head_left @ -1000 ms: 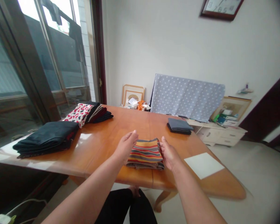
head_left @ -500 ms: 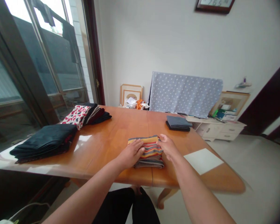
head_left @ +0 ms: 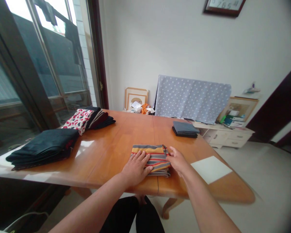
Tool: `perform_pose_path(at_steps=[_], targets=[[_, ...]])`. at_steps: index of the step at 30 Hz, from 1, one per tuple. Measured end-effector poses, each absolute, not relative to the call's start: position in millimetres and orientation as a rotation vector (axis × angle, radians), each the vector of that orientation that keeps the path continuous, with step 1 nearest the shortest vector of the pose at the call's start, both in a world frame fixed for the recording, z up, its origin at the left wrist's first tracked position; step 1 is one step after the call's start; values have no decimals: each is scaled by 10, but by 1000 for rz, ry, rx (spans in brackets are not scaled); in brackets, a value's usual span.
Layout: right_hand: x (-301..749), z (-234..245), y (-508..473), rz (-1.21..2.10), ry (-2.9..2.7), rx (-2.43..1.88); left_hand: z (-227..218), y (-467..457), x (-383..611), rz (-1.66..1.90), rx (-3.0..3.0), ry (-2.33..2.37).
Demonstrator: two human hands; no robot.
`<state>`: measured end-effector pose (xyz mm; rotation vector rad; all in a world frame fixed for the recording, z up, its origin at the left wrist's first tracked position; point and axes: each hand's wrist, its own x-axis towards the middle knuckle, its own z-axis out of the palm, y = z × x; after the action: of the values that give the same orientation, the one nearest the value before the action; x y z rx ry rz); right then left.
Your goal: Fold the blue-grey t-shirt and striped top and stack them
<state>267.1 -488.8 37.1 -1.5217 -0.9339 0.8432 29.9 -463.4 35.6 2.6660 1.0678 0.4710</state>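
A folded striped cloth (head_left: 153,153) in orange, grey and red lies near the front edge of the wooden table (head_left: 111,142). My left hand (head_left: 136,164) rests flat on its near left part, fingers spread. At the cloth's right edge my right hand (head_left: 176,159) has its fingers closed on the fabric.
A folded dark blue cloth (head_left: 185,128) lies at the far right of the table. A black folded pile (head_left: 44,148) sits at the left, with a red-and-white patterned cloth (head_left: 79,119) and dark clothes (head_left: 100,118) behind it. A white sheet (head_left: 210,169) lies at the right.
My left hand came down from hovering beside the striped cloth to lie flat on it. My right hand closed on the cloth's right edge.
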Motion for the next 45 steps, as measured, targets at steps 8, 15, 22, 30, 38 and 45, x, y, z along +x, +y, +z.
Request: perform_pose_path(at_steps=[8, 15, 22, 30, 38, 45], targets=[[2280, 828, -5055, 255, -1441, -1513, 610, -4415, 364, 756, 2578, 969], [2193, 446, -4929, 336, -1790, -1823, 398, -4303, 507, 483, 2704, 1020], [2471, 123, -4898, 464, -1810, -1904, 240, -4324, 504, 417, 2674, 1159], [2558, 149, -4856, 535, -1706, -1879, 266, -4336, 519, 374, 2657, 1178], [2810, 336, -4593, 425, -1247, -1780, 222, -4349, 559, 432, 2651, 1206], [2780, 293, -4343, 449, -1359, -1793, 291, -4385, 556, 398, 2653, 1220]])
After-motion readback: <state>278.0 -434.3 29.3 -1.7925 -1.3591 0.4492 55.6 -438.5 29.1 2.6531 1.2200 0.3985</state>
